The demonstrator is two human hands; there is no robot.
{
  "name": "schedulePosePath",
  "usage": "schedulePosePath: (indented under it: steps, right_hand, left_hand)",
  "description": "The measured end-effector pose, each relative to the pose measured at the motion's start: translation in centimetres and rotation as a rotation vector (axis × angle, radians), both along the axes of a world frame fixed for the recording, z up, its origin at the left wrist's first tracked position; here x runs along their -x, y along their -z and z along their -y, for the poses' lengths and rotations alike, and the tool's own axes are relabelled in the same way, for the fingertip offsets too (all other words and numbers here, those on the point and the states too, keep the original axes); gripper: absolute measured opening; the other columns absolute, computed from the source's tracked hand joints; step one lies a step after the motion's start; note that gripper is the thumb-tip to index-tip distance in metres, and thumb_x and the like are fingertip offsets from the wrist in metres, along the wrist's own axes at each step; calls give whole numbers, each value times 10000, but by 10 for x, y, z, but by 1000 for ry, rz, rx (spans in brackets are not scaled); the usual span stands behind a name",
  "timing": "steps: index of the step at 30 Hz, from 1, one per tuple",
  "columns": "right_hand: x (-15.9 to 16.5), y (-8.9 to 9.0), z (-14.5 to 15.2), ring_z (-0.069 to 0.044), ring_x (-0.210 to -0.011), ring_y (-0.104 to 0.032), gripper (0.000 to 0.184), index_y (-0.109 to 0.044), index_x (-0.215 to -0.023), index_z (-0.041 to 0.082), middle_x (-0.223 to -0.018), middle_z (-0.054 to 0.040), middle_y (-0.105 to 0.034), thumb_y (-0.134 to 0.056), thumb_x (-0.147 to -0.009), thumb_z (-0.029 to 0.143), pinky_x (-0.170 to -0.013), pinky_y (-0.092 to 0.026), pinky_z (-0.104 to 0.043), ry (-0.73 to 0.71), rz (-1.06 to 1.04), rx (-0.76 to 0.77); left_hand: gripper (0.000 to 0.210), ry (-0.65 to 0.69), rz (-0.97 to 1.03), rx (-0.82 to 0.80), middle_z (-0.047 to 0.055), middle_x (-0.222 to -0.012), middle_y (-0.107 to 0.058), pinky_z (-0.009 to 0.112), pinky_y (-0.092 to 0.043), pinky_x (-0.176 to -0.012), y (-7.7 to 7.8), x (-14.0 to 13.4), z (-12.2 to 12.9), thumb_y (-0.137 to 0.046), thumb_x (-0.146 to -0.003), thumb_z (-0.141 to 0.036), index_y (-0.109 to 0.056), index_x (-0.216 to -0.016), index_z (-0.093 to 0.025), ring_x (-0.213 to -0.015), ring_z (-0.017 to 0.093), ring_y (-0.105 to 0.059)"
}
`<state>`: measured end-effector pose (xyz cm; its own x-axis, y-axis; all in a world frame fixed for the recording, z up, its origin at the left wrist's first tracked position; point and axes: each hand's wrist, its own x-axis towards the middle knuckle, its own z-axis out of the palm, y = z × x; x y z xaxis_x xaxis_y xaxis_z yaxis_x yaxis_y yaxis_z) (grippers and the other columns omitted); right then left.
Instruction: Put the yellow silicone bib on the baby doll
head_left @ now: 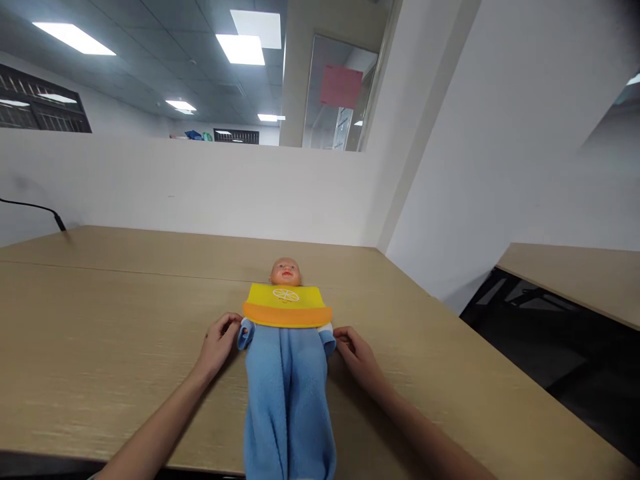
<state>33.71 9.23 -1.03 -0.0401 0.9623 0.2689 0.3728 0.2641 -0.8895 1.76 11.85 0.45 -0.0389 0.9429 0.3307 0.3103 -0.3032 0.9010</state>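
Observation:
A baby doll [285, 272] lies on its back on the table, head at the far end. It wears blue fleece clothing [287, 393] with long legs that run past the bottom of the view. Over its chest lies a yellow bib [260, 295] with a white citrus-slice print and an orange catch pocket [287, 316] along the lower edge. My left hand [219, 343] rests beside the doll's sleeve at the bib's left corner, fingers loosely bent. On the other side, my right hand [359, 355] has its fingertips by the other blue sleeve [327, 341], thumb and fingers slightly apart.
The wood-grain table [125, 320] reaches back to a low white wall [225, 193] with windows above it. A black cable [59, 220] hangs at the far left. Past the right edge, a second table [575, 270] stands over dark framework.

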Motion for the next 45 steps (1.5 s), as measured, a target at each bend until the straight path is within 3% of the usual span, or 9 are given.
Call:
schedulePosePath:
  steps: [4, 10, 15, 21, 36, 45]
  right_hand:
    - [1, -12, 10, -160, -718, -593, 215, -534, -916, 174, -838, -48, -616, -476, -816, 356, -654, -482, -284, -25, 58, -62]
    - [5, -12, 13, -174, -821, -531, 212, -481, -957, 187, -944, -68, -560, -560, -773, 256, -720, -470, -303, 62, 298, -518]
    - [8, -4, 6, -197, -972, -546, 243, -531, -1024, 204, -1025, -85, -557, -527, -785, 160, -818, -486, -326, 92, 459, -669]
    - [10, 2, 0, -185, -916, -575, 248, -615, -1023, 219, -993, -86, -559, -478, -824, 162, -801, -508, -320, 152, 518, -679]
    - [12, -2, 2, -184, -922, -587, 246, -650, -1009, 228, -999, -85, -559, -468, -846, 201, -819, -509, -324, 124, 468, -599]
    - [12, -9, 7, -159, -797, -565, 264, -684, -930, 216, -928, -75, -552, -432, -855, 210, -713, -502, -293, 113, 451, -600]
  left_hand:
    - [226, -42, -223, -144, 12, -759, -588, 258, -443, -628, -7, -1, 12, -504, -815, -354, -604, -923, -182, -672, 152, -551]
    - [302, -63, -657, -473, 67, -1017, -577, 284, -472, -756, -6, 2, 19, -505, -800, -231, -551, -1096, -197, -872, 183, -584]
    - [286, -145, -813, -584, 70, -986, -591, 259, -480, -705, 0, 2, 18, -452, -845, -201, -585, -1098, -206, -830, 172, -598]
    - [265, -158, -858, -676, 72, -914, -612, 234, -462, -656, 2, 3, 15, -412, -899, -211, -640, -1034, -208, -786, 156, -594]
    - [212, -71, -685, -657, 74, -899, -631, 258, -473, -728, 3, 3, 15, -472, -883, -206, -669, -956, -175, -823, 157, -601]
    - [225, -28, -708, -723, 76, -879, -657, 239, -505, -702, -3, 1, 21, -466, -876, -220, -683, -922, -184, -781, 145, -635]
